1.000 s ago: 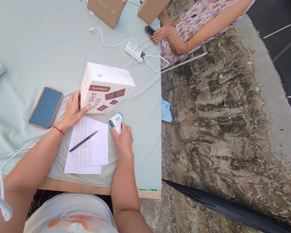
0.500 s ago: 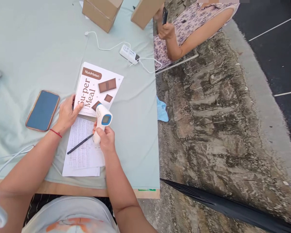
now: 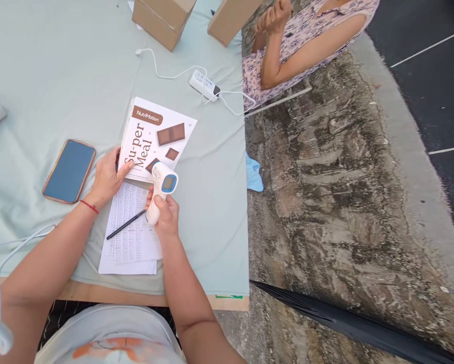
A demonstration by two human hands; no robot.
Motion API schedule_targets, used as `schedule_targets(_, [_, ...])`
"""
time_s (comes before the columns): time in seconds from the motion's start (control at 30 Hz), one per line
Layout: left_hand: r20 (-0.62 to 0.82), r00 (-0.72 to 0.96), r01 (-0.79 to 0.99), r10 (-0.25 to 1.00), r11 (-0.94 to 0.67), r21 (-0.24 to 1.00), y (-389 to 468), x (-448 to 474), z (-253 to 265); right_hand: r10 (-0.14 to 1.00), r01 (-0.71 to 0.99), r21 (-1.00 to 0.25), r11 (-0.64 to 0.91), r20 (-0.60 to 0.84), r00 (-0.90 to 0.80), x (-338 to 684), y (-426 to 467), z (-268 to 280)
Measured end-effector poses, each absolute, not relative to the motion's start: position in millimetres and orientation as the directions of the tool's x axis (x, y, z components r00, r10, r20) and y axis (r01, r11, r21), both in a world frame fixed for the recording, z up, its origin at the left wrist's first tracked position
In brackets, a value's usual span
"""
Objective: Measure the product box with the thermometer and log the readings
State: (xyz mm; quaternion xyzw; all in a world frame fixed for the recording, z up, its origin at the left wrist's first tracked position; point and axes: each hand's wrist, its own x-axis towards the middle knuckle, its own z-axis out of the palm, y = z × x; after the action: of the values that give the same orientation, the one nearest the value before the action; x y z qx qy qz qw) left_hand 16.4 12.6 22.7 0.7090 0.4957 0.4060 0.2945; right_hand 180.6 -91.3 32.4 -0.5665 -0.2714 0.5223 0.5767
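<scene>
My left hand [image 3: 111,174] grips the lower left edge of a white and brown "Su-per Meal" box [image 3: 154,134], thumb on its front and the other fingers hidden behind it. My right hand [image 3: 165,212] is wrapped round the handle of a white and blue infrared thermometer [image 3: 162,178], its small screen facing me and its nose over the box's lower corner. Under both hands lie printed sheets [image 3: 130,253] with a black pen [image 3: 125,225] across them. A smartphone [image 3: 69,171] rests left of my left hand.
Two cardboard boxes [image 3: 162,23] stand at the table's far side. A white power bank [image 3: 204,85] trails a white cable. Beyond the right table edge sits a person in a floral top [image 3: 306,55]. A blue cloth [image 3: 254,173] hangs by that edge.
The box and thermometer stay in my hands, nearly still. The view has shifted slightly. The other person's raised hand has moved up, and the dark phone it held no longer shows.
</scene>
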Motion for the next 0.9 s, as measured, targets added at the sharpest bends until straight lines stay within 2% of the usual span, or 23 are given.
schedule_targets(0.4, [0.251, 0.155, 0.368, 0.956, -0.291, 0.883, 15, 17, 21, 0.934, -0.343, -0.928, -0.148, -0.245, 0.260, 182, -93, 33])
schedule_targets(0.57, [0.264, 0.156, 0.312, 0.952, -0.301, 0.901, 16, 17, 20, 0.952, -0.279, -0.953, -0.116, -0.187, 0.244, 184, -97, 33])
schedule_targets(0.73, [0.275, 0.144, 0.279, 0.951, -0.306, 0.910, 15, 15, 20, 0.915, -0.094, -0.995, -0.039, -0.074, 0.397, 195, -108, 43])
schedule_targets(0.9, [0.271, 0.102, 0.277, 0.957, -0.289, 0.916, 17, 11, 21, 0.845, 0.005, -0.998, -0.063, -0.051, 0.533, 213, -116, 53])
